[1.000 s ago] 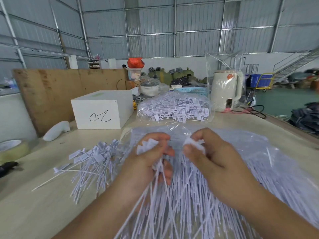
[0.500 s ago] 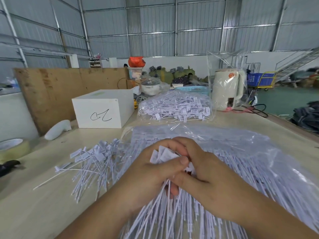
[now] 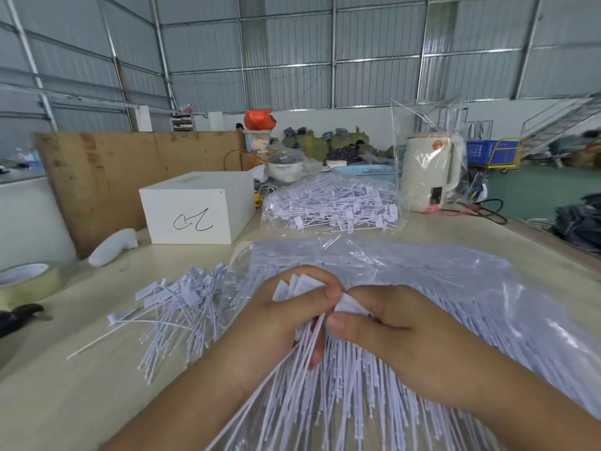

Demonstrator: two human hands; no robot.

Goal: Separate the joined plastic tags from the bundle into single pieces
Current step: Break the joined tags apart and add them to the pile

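Head view, lower centre of the frame: we see the left hand (image 3: 276,323) with fingers curled around a bundle of joined plastic tags (image 3: 302,288), the flat tag heads fanning out above the fingers and the thin tails running down toward the bottom edge. Touching it on the right, the right hand (image 3: 390,330) pinches one tag head (image 3: 349,305) between thumb and forefinger. Under both hands lies a clear bag of tags (image 3: 455,288), spread across the table (image 3: 65,402) toward the right edge. At centre left, a pile of single tags (image 3: 182,307) rests on the table, apart from the hands. Further up the frame we note a second filled bag (image 3: 331,203), a white box (image 3: 198,209) and a tape roll (image 3: 26,281) at far left.
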